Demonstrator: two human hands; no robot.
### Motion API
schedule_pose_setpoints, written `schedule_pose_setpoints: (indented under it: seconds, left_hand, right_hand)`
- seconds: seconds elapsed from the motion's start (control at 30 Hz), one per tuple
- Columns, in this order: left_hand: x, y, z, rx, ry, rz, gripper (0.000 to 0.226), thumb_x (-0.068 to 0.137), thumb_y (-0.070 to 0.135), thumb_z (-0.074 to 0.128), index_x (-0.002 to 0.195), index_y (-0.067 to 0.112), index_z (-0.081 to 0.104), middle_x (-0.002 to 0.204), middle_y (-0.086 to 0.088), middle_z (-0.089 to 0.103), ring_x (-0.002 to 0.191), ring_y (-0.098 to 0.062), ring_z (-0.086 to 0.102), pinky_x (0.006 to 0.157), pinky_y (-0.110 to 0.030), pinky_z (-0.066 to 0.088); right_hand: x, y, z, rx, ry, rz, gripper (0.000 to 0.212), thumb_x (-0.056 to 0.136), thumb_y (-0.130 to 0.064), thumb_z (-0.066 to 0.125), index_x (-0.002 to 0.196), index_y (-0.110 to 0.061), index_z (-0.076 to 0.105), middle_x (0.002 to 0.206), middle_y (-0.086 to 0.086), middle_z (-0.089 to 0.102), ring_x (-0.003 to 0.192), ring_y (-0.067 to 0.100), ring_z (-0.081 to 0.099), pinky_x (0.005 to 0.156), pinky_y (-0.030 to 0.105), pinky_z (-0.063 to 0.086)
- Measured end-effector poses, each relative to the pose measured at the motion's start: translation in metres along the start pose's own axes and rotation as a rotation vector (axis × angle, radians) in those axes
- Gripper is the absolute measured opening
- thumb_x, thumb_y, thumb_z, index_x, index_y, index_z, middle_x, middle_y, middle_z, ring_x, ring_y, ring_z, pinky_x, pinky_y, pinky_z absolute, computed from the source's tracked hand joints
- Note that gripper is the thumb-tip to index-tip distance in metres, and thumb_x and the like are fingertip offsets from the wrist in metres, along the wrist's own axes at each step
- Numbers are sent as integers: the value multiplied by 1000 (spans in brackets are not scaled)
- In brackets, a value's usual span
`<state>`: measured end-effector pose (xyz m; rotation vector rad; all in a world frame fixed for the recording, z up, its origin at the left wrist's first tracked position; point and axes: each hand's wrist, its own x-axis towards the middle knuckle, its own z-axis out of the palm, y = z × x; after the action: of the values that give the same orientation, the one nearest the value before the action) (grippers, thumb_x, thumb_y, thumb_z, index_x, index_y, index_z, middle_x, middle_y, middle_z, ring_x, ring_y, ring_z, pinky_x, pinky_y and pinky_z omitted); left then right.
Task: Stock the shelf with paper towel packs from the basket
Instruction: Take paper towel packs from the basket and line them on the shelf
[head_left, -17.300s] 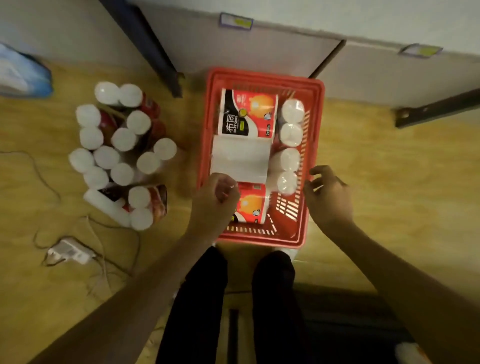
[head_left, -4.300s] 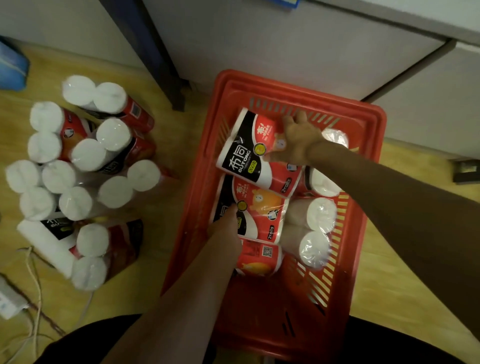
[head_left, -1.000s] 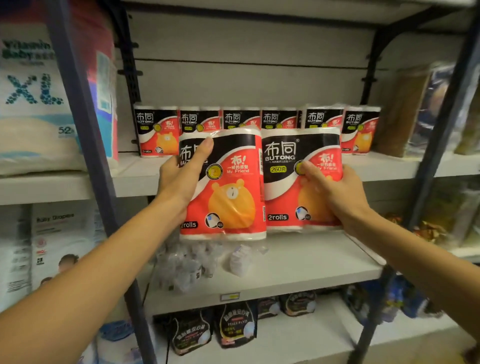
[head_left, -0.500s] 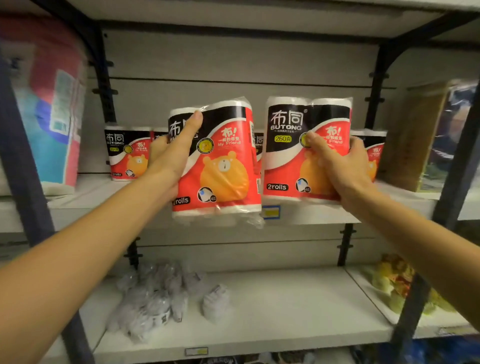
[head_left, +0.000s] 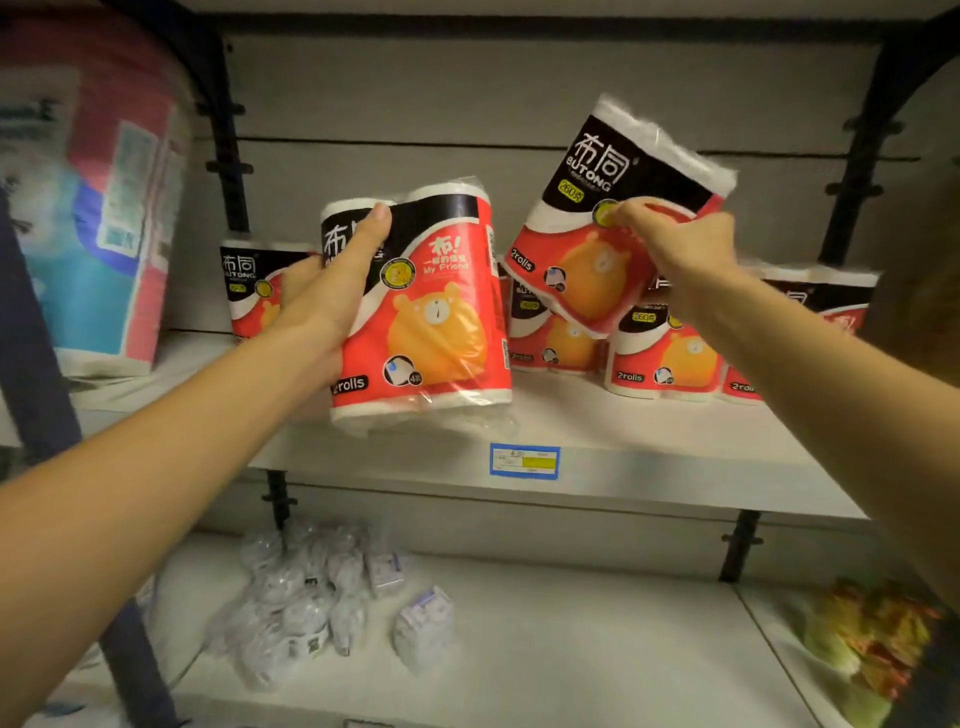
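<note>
Paper towel packs in both hands, up at the shelf (head_left: 649, 431)! Far left, a big diaper pack (head_left: 98, 218) stands on the board, then one stocked pack (head_left: 249, 291) behind the left hand (head_left: 322, 306). That hand wraps its fingers round the left pack (head_left: 431, 317), upright, its base at the shelf's front edge. Behind it runs the stocked row (head_left: 660, 358), lined against the back. The right hand (head_left: 680, 244) pinches the right pack (head_left: 613, 208) at its face, tilted, high above that row. My call: placement is under way. Best to slide the left pack back into the gap beside the row, base flat, label forward; then level the tilted one before setting it down, or it could topple its neighbours. A price tag (head_left: 524, 461) marks the edge. Below, small wrapped items (head_left: 322, 592) lie on the lower shelf (head_left: 571, 649).
</note>
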<state>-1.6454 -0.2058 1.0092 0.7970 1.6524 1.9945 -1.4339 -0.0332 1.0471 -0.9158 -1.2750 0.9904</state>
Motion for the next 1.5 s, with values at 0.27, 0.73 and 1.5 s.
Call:
schedule_pose_setpoints:
  seconds: [0.27,0.73,1.5]
  left_hand:
    - [5,-9,19,-11,-13,-29,72,66,68,75,116,20,58,90,-2,76,62,-18,74,49,-31,57]
    - [8,-26,20,-13,-59,-88,54,72,62,75,107,22,65,86,-2,78,65,-21,75,50,-34,59]
    - [23,-32,14,-20,-68,-107,76,63,68,77,121,22,60,93,-3,77,69,-24,75,53,-40,59]
  right_hand:
    - [20,32,21,-245,-81,-295,113,54,-53,81,142,-47,12,127,2,51,110,28,56,88,50,54]
    - [44,46,15,-811,-53,-658,91,57,-69,77,124,-17,41,113,12,56,109,30,47,95,45,42]
    - [60,79,41,-1397,-2,-751,98,63,-59,79,136,-9,35,133,24,43,132,43,31,114,58,11]
